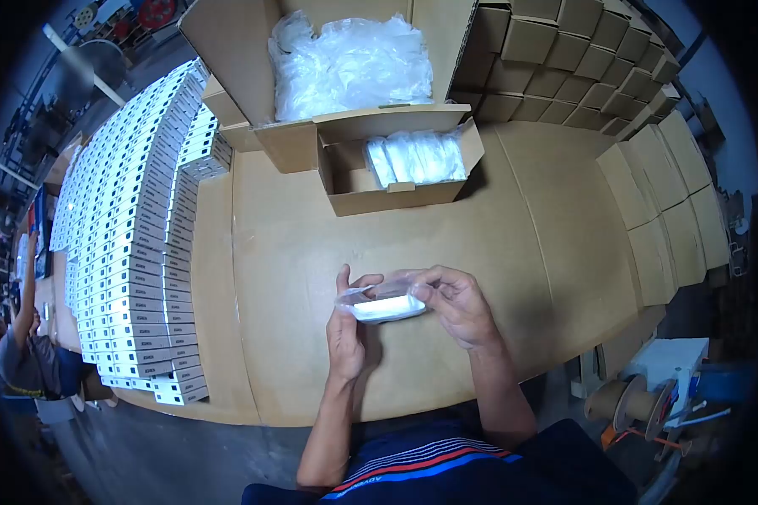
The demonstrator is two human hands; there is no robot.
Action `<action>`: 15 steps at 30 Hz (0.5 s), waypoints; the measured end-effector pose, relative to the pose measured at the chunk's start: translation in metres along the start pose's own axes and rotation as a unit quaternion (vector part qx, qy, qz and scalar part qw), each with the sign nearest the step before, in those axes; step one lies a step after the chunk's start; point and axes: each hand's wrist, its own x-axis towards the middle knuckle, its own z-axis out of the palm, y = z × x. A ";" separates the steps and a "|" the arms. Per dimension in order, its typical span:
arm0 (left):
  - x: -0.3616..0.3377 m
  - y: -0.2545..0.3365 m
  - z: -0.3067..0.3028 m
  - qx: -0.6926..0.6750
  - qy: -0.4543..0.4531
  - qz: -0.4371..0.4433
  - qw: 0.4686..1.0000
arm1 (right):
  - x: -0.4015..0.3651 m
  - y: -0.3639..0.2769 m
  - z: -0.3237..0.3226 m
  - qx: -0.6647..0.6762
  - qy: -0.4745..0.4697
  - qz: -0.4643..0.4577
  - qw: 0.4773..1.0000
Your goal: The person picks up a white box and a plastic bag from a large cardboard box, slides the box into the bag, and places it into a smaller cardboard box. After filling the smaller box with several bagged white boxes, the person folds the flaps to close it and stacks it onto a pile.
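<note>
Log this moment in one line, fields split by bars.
left hand: holding clear bag | right hand: pinching clear bag | white item: inside bag | small carton: open, bagged items inside

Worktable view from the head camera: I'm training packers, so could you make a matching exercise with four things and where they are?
1. White boxes
2. Large carton
3. Small carton
4. Clear bag

A. Nearer the person, below the large carton's opening
B. Held between left hand and right hand
C. Stacked on the person's left
D. Far side, full of crumpled clear plastic

1-C, 2-D, 3-A, 4-B
</note>
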 end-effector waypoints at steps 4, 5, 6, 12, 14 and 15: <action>0.000 0.004 0.009 -0.120 0.012 -0.047 0.992 | 0.000 -0.009 0.014 -0.067 0.116 0.006 0.991; -0.001 0.005 0.007 -0.050 -0.010 -0.047 0.998 | -0.001 -0.013 0.017 -0.076 0.141 0.008 0.987; -0.002 0.008 0.002 0.021 -0.031 -0.049 0.998 | -0.001 -0.019 0.020 -0.084 0.157 -0.002 0.984; -0.006 0.012 0.018 -0.032 0.102 -0.153 0.983 | 0.003 -0.013 0.020 0.005 0.138 -0.055 0.989; -0.003 0.014 0.023 -0.015 0.138 -0.167 0.976 | 0.004 -0.014 0.029 0.026 0.141 -0.048 0.988; -0.002 0.015 0.025 -0.006 0.156 -0.175 0.972 | 0.004 -0.014 0.031 0.037 0.144 -0.044 0.988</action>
